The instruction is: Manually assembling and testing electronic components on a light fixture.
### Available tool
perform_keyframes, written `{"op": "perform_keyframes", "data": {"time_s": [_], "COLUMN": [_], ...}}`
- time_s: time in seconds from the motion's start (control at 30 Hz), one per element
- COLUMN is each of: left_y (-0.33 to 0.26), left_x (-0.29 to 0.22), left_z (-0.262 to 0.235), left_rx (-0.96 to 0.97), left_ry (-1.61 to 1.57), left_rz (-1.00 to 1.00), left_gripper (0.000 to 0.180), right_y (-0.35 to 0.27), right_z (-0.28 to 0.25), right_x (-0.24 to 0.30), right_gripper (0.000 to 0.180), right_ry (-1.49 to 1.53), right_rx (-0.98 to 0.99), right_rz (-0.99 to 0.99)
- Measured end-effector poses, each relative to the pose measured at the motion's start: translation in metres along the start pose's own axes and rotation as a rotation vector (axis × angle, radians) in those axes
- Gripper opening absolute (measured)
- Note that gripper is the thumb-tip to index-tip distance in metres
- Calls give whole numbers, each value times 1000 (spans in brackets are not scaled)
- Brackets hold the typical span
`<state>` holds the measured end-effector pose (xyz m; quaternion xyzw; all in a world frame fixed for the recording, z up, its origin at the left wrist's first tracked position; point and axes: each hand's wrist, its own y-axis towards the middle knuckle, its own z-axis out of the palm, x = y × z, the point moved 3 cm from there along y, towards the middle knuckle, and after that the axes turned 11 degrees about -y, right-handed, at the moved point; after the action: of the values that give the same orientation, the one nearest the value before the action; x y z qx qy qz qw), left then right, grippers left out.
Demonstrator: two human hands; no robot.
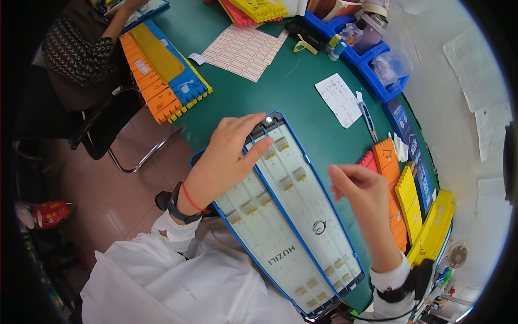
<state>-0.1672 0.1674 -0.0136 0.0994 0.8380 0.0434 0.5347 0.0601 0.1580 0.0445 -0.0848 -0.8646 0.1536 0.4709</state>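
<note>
left hand [229,156] grips the case [303,224]; if it slackens, the case could slip. right hand [366,189] curls, hold unclear.

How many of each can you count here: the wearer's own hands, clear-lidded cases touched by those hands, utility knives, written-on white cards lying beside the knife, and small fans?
Own hands: 2, left hand and right hand
Clear-lidded case: 1
Utility knife: 1
White card: 1
Small fan: 1
Total: 6
</note>
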Motion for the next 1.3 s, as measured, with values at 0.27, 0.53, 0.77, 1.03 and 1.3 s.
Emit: {"op": "perform_keyframes", "data": {"time_s": [0.27, 0.53, 0.77, 1.03, 1.3], "left_y": [-1, 0, 1, 1, -1], "left_x": [2, 2, 0, 0, -3], "left_z": [2, 1, 3, 4, 7], "left_rx": [12, 6, -14, -18, 19], "left_ry": [-52, -43, 6, 22, 55], "left_rz": [-10, -15, -5, -10, 7], "left_gripper": [45, 46, 47, 46, 56], "right_y": [65, 74, 75, 79, 77], "right_z": [50, 54, 53, 52, 47], "right_x": [2, -1, -1, -4, -3], "right_gripper": [25, 24, 23, 24, 25], "right_ry": [-23, 36, 47, 56, -49], "right_rx": [-23, 0, 28, 41, 102], "right_rz": [-82, -22, -26, -1, 51]}}
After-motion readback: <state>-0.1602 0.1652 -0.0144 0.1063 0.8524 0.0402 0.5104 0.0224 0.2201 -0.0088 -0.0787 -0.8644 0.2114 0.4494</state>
